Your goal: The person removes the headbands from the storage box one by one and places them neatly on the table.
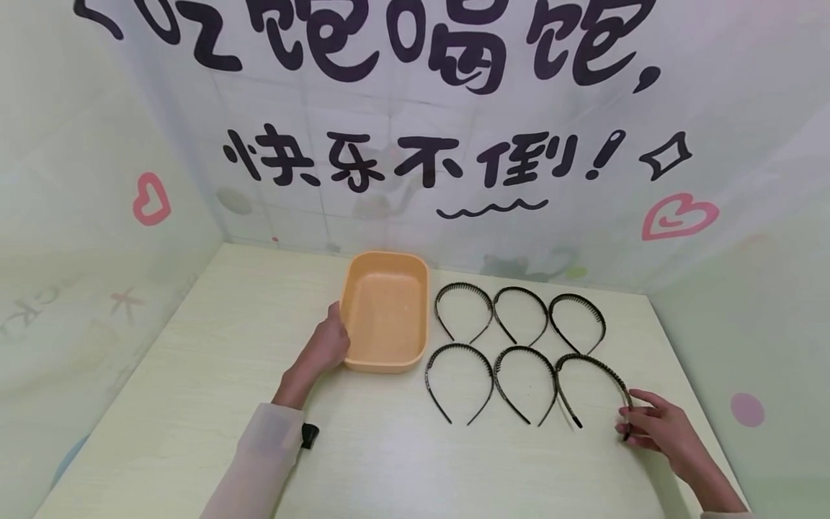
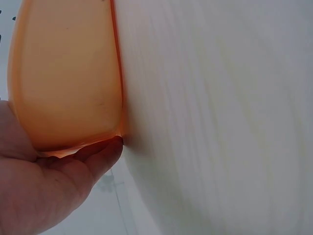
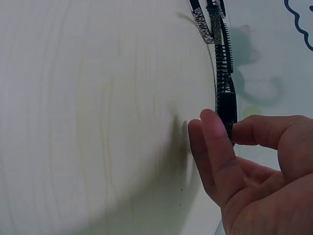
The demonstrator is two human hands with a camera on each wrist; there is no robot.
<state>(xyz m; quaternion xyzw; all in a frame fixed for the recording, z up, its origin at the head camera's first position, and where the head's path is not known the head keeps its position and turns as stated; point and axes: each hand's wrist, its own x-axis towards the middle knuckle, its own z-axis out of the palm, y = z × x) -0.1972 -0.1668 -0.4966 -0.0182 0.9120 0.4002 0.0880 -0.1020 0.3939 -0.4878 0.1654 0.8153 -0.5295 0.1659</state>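
An orange plastic tray (image 1: 385,310) stands empty on the pale table. My left hand (image 1: 332,337) holds its left wall near the front corner; in the left wrist view the thumb (image 2: 105,152) lies against the tray (image 2: 68,73) at its base. Several black toothed headbands lie in two rows right of the tray. My right hand (image 1: 627,424) pinches the right tip of the front-right headband (image 1: 593,362) between thumb and fingers. The right wrist view shows that headband (image 3: 226,98) running away from my fingertips (image 3: 212,127), still lying on the table.
The other headbands (image 1: 457,349) lie flat and close together between tray and right hand. Printed cloth walls (image 1: 415,144) close the table at the back and both sides. Bare tabletop (image 1: 194,375) stretches left of and in front of the tray.
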